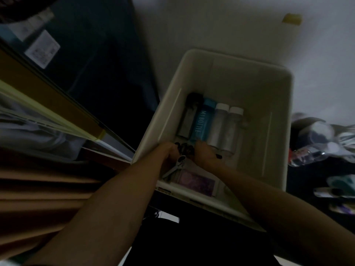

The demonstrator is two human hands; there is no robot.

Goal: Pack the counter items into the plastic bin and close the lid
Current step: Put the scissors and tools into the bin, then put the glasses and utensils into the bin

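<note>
Bin [276,120] of pale plastic sits open on a light floor, seen from above, with both forearms reaching down into its near end. Four bottles already lie side by side along its bottom: a dark bottle [187,120], a blue bottle [199,121] printed with lettering, and two clear bottles [224,127] with white caps. Nearer the person, a purple packet [196,182] lies flat against the near wall.

Both hands are low in the bin, close together just in front of the bottles. The left hand [168,152] curls round what looks like scissors [177,165], whose pale blades slant down toward the near wall. The right hand [206,153] has its fingers bent over a small dark bundle [185,147] between the two hands; the picture is too dim to say what that bundle is, or whether the fingers truly pinch it.

As a judgement, packing is well along but not finished. Roughly half the bin's floor is bare, and more things [326,143], a crumpled bottle among them, lie outside on a dark surface at the right. No lid shows anywhere in view, so closing is not yet begun. What remains is to set down what the hands hold, gather the rest, and fit the lid.
</note>
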